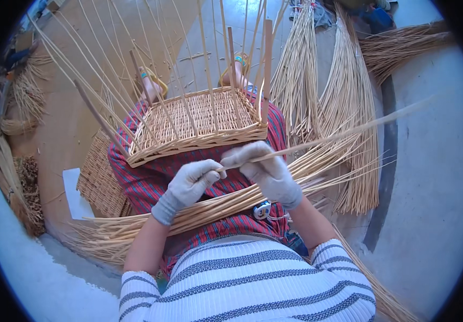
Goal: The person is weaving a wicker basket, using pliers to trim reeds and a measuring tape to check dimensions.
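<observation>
Both my hands wear white knit gloves and meet over my lap. Between finger and thumb, my left hand (193, 185) pinches the end of a thin pale wicker rod (371, 123). My right hand (270, 177) is closed round the same rod just beside it, and its fingers are slightly blurred. From there the rod runs up to the right, its far part smeared by motion. A partly woven wicker basket (194, 115) rests on my knees beyond my hands, with wooden corner posts and tall thin stakes standing up from it. Across my lap, under my forearms, lies a bundle of loose rods (231, 199).
A round tape measure (262, 210) lies on my lap by the bundle. Large rod bundles (349, 107) cover the floor at right, with a darker bundle (403, 45) behind. Woven panels (103, 180) and a white sheet (72, 193) lie at left, near more bundled stalks (26, 102).
</observation>
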The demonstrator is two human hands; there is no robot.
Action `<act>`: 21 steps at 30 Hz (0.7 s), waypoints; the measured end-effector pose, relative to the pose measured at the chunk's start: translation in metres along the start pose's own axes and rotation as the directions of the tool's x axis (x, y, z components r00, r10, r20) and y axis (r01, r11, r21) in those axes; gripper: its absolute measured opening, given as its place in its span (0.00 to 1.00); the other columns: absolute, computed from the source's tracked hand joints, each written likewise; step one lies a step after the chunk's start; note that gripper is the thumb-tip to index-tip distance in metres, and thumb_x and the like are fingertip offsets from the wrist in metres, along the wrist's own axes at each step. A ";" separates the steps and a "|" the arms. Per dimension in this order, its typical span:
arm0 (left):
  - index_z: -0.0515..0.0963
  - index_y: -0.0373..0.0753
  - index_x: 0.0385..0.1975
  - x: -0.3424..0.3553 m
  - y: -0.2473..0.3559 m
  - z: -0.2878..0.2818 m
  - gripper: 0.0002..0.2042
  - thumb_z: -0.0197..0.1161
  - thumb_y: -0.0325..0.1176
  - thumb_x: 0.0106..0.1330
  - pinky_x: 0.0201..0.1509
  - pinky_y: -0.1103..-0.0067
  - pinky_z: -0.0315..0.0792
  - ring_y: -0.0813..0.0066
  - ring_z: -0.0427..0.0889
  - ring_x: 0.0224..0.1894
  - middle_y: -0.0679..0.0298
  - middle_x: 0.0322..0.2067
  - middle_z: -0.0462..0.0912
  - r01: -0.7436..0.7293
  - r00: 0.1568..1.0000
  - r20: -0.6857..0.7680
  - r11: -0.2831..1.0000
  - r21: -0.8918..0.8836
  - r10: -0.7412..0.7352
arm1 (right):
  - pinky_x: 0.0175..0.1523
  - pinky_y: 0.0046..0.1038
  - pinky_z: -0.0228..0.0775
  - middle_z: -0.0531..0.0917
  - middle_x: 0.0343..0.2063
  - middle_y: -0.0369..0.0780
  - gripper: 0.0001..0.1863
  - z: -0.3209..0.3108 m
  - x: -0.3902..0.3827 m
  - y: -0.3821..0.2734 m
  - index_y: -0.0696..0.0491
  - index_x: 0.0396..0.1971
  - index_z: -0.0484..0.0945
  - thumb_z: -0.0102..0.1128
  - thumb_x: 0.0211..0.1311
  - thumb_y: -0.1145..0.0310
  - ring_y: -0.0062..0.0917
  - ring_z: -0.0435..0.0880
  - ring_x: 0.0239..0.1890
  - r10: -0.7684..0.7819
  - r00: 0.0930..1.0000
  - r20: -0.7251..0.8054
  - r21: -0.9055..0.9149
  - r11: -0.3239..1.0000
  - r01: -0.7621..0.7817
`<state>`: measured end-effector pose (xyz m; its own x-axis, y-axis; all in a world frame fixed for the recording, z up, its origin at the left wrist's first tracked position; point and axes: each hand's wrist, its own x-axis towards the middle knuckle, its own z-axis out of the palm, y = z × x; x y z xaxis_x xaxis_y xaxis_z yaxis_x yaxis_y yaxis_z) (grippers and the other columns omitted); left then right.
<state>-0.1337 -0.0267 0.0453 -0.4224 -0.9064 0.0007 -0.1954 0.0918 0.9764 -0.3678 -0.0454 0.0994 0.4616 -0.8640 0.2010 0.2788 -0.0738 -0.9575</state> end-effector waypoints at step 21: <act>0.74 0.38 0.37 0.084 -0.042 0.058 0.10 0.59 0.38 0.74 0.20 0.84 0.74 0.77 0.84 0.21 0.68 0.28 0.79 0.408 0.834 -0.157 0.782 -0.471 -0.530 | 0.63 0.31 0.73 0.83 0.48 0.44 0.12 -0.082 0.067 0.053 0.59 0.48 0.74 0.58 0.66 0.80 0.30 0.82 0.55 -0.245 0.899 -0.362 -0.318 0.939 0.128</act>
<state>-0.2124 -0.0832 -0.0084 -0.1093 -0.8690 -0.4826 0.0920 -0.4922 0.8656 -0.3915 -0.1481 0.0447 0.0416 -0.9393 0.3406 0.0536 -0.3383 -0.9395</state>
